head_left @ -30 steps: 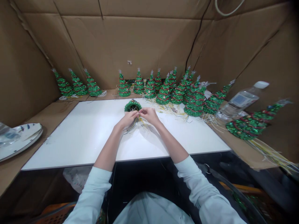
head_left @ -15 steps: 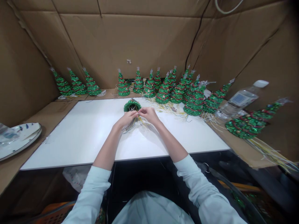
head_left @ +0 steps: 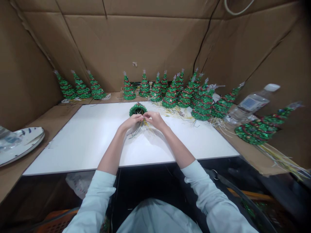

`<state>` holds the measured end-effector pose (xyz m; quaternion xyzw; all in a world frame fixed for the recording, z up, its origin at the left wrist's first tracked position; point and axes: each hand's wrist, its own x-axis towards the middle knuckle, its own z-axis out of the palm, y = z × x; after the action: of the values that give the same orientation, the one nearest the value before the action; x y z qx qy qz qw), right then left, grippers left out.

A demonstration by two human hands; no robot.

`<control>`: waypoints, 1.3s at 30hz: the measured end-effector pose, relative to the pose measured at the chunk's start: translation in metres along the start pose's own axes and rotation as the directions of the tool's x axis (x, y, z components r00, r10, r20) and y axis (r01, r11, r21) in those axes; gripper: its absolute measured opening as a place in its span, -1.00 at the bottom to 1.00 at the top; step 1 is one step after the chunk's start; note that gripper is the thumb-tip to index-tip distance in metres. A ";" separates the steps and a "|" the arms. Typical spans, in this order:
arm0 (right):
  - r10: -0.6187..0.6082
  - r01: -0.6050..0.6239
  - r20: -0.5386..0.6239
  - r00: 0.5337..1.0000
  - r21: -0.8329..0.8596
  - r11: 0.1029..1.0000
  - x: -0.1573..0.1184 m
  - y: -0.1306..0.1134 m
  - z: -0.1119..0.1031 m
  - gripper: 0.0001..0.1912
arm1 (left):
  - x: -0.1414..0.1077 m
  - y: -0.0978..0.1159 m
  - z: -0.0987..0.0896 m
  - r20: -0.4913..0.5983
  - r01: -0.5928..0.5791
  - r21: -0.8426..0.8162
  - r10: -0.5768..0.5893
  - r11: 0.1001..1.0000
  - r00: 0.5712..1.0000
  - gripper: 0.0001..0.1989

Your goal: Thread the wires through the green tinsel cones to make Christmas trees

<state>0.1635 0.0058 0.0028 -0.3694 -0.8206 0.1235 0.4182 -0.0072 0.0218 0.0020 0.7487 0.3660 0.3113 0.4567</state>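
Note:
A small green tinsel tree lies on its side on the white board, its hollow base facing me. Thin white, yellow and dark wires come out of the base and trail over the board. My left hand pinches some of these wires just below the opening. Close against it, my right hand pinches wires too, and the fingertips of both hands nearly touch. Which strand each hand holds is too small to tell.
Several finished trees stand along the back and right. A plastic bottle leans at the right beside another tree with long wires. At the left edge lies a plate with clear plastic on it. Cardboard walls surround the board.
The fingers of both hands have shifted very slightly at the wires. The view has moved a little; the tree stays in place.

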 end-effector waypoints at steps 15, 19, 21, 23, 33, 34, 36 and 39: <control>0.067 -0.053 -0.104 0.992 0.138 0.989 0.000 0.001 0.003 -0.87 | 0.000 -0.002 0.004 -0.092 -0.049 0.121 0.060 0.991 0.994 -0.74; 0.191 -0.180 -0.020 0.981 0.249 0.952 0.002 0.004 -0.002 -0.88 | -0.004 0.002 0.005 -0.075 -0.044 0.326 0.073 0.944 0.995 -0.71; 0.230 -0.230 0.038 0.972 0.311 0.922 0.002 0.006 -0.003 -0.87 | -0.006 0.007 0.007 -0.061 -0.042 0.405 0.073 0.913 0.995 -0.70; 0.262 -0.273 0.083 0.962 0.387 0.881 0.003 0.008 -0.003 -0.85 | -0.008 0.013 0.010 -0.062 -0.040 0.473 0.078 0.880 0.995 -0.71; 0.323 -0.373 0.191 0.927 0.579 0.725 0.002 0.007 0.001 -0.76 | -0.008 0.015 0.013 -0.104 -0.001 0.579 0.075 0.815 0.992 -0.69; 0.322 -0.368 0.186 0.928 0.585 0.722 0.002 0.006 0.002 -0.75 | -0.008 0.014 0.013 -0.102 -0.003 0.580 0.076 0.814 0.992 -0.69; 0.325 -0.363 0.175 0.930 0.593 0.719 0.002 0.006 0.003 -0.76 | -0.008 0.014 0.014 -0.098 -0.005 0.586 0.077 0.810 0.992 -0.69; 0.348 -0.372 0.160 0.924 0.593 0.715 0.002 0.007 0.005 -0.77 | -0.008 0.014 0.015 -0.096 0.001 0.607 0.073 0.794 0.993 -0.69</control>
<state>0.1623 0.0123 -0.0030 -0.3637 -0.6556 0.4683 0.4676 0.0036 0.0037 0.0079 0.8431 0.4577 0.2289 0.1653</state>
